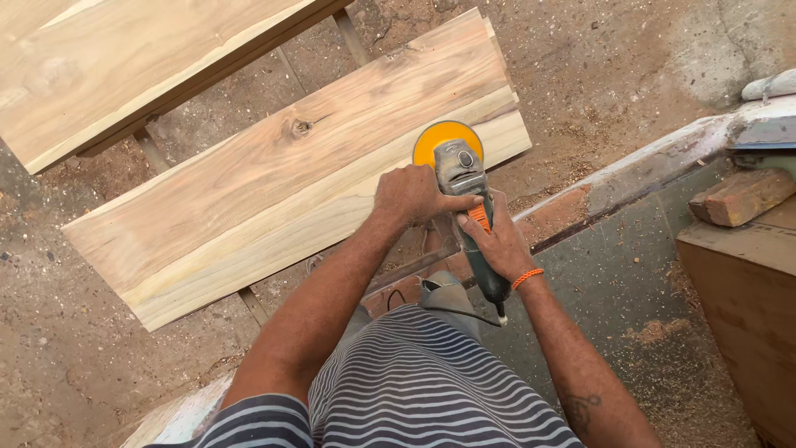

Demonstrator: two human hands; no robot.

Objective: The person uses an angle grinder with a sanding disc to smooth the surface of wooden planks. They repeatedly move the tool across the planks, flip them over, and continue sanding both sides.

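**Wood plank under the sanding disc, both your hands on the grinder**

Dusty concrete floor spreads under everything, scattered with sawdust. Across it, two wide planks lie on a thin metal frame. The near plank, pale along its near edge and browner toward the far edge with a dark knot near the middle, runs from the near left up to the far right. A second plank sits at the far left, apart from the first.

At the right edge of the scene you have a wooden box, with a worn brick lying just beyond its far corner.

Your striped shirt fills the near centre.

The angle grinder rests at the right end of the near plank, its yellow disc flat on the pale strip of wood, close to the plank's near edge. The grey body points back toward you, with an orange switch showing on top.

Your left hand is closed around the grinder's left side, just behind the disc. Your right hand grips the rear body of the tool, fingers wrapped, with an orange band at the wrist.
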